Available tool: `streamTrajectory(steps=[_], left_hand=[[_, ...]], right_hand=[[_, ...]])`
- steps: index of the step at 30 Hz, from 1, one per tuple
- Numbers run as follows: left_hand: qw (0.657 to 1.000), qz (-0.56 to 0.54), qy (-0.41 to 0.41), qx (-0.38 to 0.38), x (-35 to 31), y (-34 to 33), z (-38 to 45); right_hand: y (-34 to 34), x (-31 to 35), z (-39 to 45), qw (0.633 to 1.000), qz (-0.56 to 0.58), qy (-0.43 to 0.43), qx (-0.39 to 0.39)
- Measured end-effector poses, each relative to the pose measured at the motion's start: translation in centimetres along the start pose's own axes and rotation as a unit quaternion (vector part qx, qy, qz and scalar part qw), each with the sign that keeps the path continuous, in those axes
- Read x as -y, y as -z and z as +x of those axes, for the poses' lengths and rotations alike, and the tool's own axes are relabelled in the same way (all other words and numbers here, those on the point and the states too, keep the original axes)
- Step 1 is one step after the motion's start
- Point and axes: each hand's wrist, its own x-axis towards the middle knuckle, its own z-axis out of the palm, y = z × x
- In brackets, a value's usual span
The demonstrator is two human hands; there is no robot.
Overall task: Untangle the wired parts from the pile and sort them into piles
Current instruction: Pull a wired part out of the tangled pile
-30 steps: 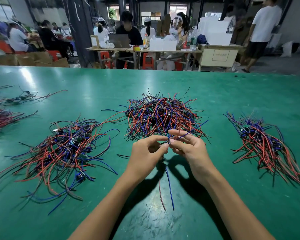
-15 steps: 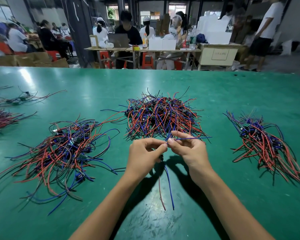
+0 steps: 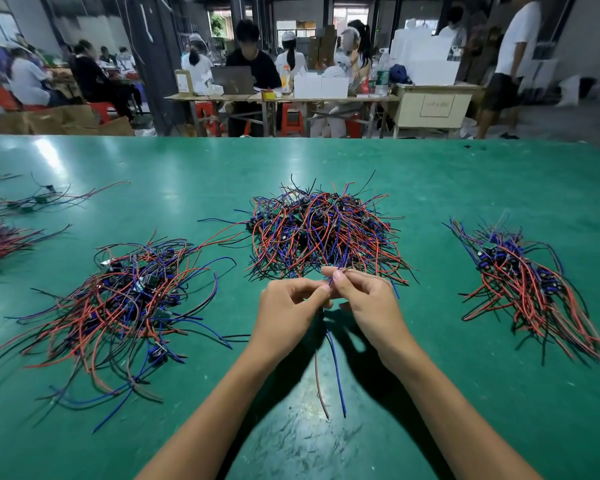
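A tangled pile (image 3: 321, 233) of red, blue and black wired parts lies in the middle of the green table (image 3: 430, 188). Just in front of it my left hand (image 3: 288, 311) and my right hand (image 3: 368, 299) meet, both pinching one wired part (image 3: 331, 362). Its red and blue wires hang down toward me between my wrists. A looser pile (image 3: 125, 303) spreads at the left. At the right lies a straighter pile (image 3: 530, 285) with its wires running the same way.
More wired parts (image 3: 4, 237) lie at the table's far left edge. Beyond the table's back edge, people sit at wooden benches (image 3: 278, 98) with boxes, and one person stands at the right.
Both hands stay together on the same part. The blue wire end that stuck out to the right of my right hand has been drawn in.
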Motion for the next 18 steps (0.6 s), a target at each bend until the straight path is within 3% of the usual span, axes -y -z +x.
streamTrajectory(steps=[5, 14, 18], left_hand=[[0.998, -0.066, -0.006, 0.014, 0.1, -0.1, 0.1], [0.999, 0.000, -0.028, 0.044, -0.1, 0.0, -0.3], [0.997, 0.003, -0.019, 0.076, -0.4, -0.1, -0.5]], right_hand=[[-0.7, -0.1, -0.3, 0.996, -0.076, 0.026, 0.026], [-0.5, 1.2, 0.1, 0.992, 0.090, -0.073, -0.053], [1.4, 1.6, 0.7, 0.986, 0.091, -0.087, -0.107]])
